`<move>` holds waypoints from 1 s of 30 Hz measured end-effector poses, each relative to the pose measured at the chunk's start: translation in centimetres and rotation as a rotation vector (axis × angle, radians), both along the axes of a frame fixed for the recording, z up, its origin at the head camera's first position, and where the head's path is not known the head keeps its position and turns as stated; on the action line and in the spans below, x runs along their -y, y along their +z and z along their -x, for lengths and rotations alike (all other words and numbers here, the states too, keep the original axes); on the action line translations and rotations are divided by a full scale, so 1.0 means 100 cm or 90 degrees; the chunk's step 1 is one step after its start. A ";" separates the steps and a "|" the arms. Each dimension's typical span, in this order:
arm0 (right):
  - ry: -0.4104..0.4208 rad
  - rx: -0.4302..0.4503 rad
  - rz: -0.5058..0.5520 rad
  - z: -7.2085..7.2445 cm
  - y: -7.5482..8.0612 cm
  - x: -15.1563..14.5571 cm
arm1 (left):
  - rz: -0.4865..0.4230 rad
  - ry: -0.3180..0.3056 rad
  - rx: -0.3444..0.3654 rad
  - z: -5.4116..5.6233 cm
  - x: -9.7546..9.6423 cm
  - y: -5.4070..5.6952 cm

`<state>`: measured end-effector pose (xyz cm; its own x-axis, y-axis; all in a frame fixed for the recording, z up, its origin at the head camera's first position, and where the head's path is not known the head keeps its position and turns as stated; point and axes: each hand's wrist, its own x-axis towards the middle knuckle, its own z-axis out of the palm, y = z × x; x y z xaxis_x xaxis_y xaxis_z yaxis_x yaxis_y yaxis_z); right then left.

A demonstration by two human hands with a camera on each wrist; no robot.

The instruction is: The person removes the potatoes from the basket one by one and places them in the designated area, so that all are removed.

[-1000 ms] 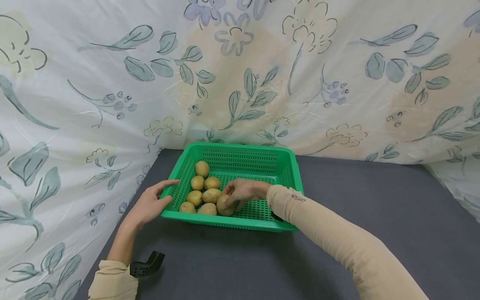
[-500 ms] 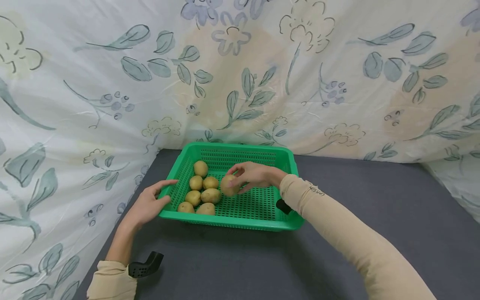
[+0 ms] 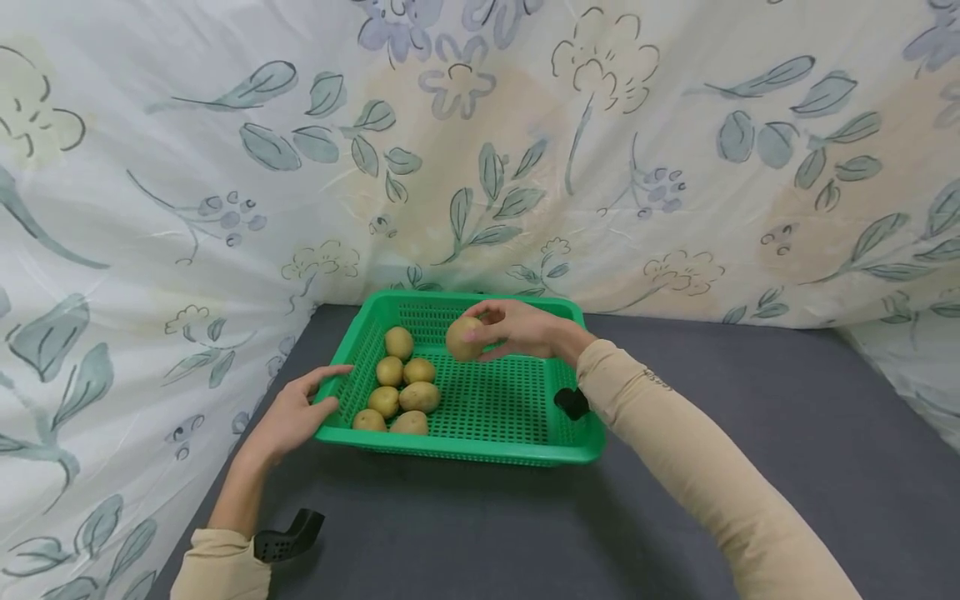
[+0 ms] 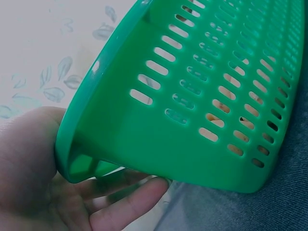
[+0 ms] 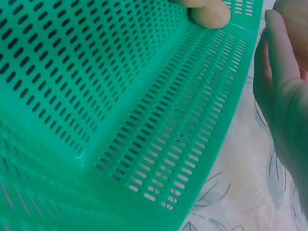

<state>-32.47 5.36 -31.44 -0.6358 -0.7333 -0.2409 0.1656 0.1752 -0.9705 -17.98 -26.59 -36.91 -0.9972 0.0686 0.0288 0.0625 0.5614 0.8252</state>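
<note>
A green plastic basket with slotted walls holds several potatoes grouped along its left side. My right hand grips one more potato between thumb and fingers, raised over the back middle of the basket. In the right wrist view that held potato is partly cut off at the upper right edge. My left hand holds the basket's left rim near its front corner. Seen from the left wrist, fingers reach beneath the rim and touch the outer wall.
The basket stands on a dark grey tabletop, close to a floral curtain behind it and on the left. A black wrist-worn device juts from the left sleeve, another from the right.
My right hand has lifted the potato from the front middle of the basket, moving up and toward its back wall. My left hand stays at the left rim; the other potatoes lie as before.
</note>
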 end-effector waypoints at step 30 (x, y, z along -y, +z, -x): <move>-0.098 -0.022 0.080 0.017 0.020 -0.058 | 0.014 0.002 -0.007 0.000 -0.001 0.001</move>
<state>-34.14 11.17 -29.45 -0.7493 -0.6493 -0.1304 0.1479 0.0278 -0.9886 -18.03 -26.46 -36.85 -0.9971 0.0655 0.0387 0.0696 0.5791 0.8123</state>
